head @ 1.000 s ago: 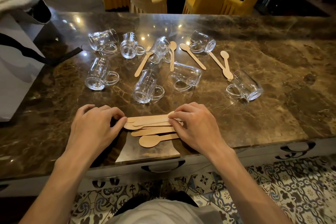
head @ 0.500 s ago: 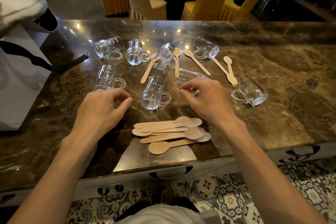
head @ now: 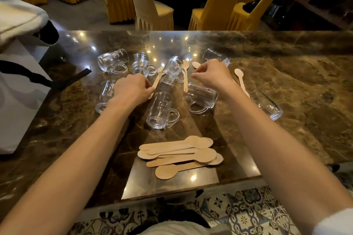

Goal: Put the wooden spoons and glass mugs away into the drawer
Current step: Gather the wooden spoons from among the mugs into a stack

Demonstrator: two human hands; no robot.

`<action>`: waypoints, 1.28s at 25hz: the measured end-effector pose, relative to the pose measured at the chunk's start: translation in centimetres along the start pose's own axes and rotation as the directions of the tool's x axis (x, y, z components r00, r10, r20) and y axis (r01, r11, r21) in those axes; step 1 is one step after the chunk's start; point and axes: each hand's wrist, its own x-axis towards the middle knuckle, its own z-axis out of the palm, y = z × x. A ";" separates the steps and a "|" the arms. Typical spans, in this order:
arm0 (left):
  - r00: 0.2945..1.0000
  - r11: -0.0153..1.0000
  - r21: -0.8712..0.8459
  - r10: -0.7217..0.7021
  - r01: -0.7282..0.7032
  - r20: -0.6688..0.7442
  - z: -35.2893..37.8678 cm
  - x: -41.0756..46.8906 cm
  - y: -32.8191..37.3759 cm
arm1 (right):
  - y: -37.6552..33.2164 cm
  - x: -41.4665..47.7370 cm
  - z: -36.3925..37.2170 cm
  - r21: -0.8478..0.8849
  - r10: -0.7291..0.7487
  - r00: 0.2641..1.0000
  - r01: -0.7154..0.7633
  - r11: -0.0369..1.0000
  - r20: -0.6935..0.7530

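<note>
Several glass mugs lie on their sides on the marble counter point(head: 298, 86), among them one near the middle point(head: 162, 110) and one at the right point(head: 267, 105). A pile of wooden spoons point(head: 179, 154) rests near the front edge. My left hand point(head: 131, 89) pinches the near end of a loose spoon point(head: 157, 81) whose far end lies under a tilted mug point(head: 172, 69). My right hand point(head: 212, 74) hovers with curled fingers over another spoon point(head: 195, 65); its grip is hidden. Two more spoons point(head: 185, 66) point(head: 239, 77) lie apart.
A white bag point(head: 15, 101) with a black strap stands at the counter's left end. Yellow-covered chairs point(head: 150, 5) line the far side. Below the front edge a drawer front with a dark handle point(head: 198, 192) shows, above a patterned tile floor.
Both hands left the spoon pile by the front edge and reached forward among the mugs. The left now touches a loose spoon, the right is over another.
</note>
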 end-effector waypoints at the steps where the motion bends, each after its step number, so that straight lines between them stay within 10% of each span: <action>1: 1.000 1.000 0.009 -0.024 0.024 0.010 0.2 0.6 0.0 | 0.2 0.9 0.3 -0.011 0.018 1.000 -0.018 1.000 0.023; 17: 0.985 0.986 0.050 -0.154 0.158 -0.076 2.2 4.0 1.1 | -1.1 5.6 2.9 -0.323 0.118 0.967 -0.040 0.945 0.224; 32: 0.976 0.947 -0.237 -0.217 0.215 0.019 0.7 2.4 0.3 | 1.9 6.4 2.1 -0.128 0.232 0.938 -0.205 0.970 0.259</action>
